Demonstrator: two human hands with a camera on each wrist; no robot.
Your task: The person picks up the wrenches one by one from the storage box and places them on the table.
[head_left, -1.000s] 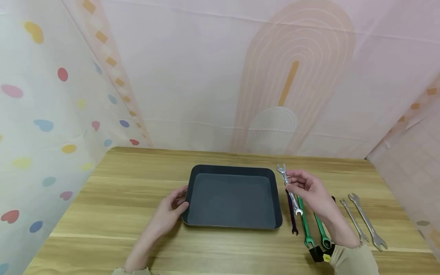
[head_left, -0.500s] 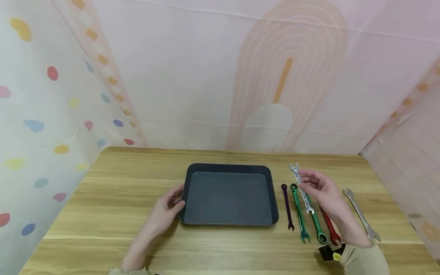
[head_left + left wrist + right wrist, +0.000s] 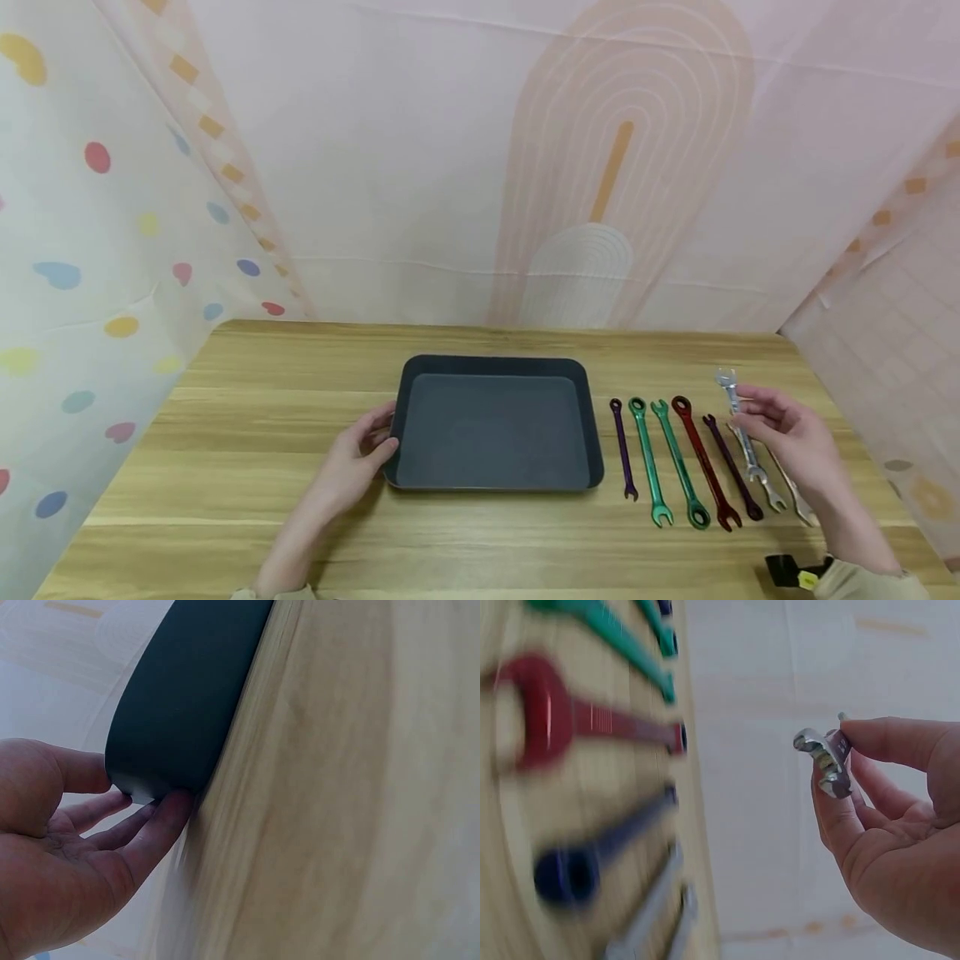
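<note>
My left hand holds the left wall of a dark grey rectangular tray. Thumb at the rim and fingers against the outer side show in the left wrist view, where the tray's wall rises from the tabletop. At the right, my right hand pinches a silver double open-ended wrench between thumb and fingers, held up over the row of wrenches. One open jaw end of this wrench faces the right wrist camera. Nothing lies in the tray.
Right of the tray lie a small purple wrench, two green wrenches, a red wrench and a dark purple wrench. Two silver wrenches, one seen at its end, are partly hidden by my right hand. Curtains back the wooden table.
My right hand has carried the silver wrench rightward, away from the tray and across the row, uncovering the coloured wrenches. My left hand stays on the tray; the head view has shifted slightly.
</note>
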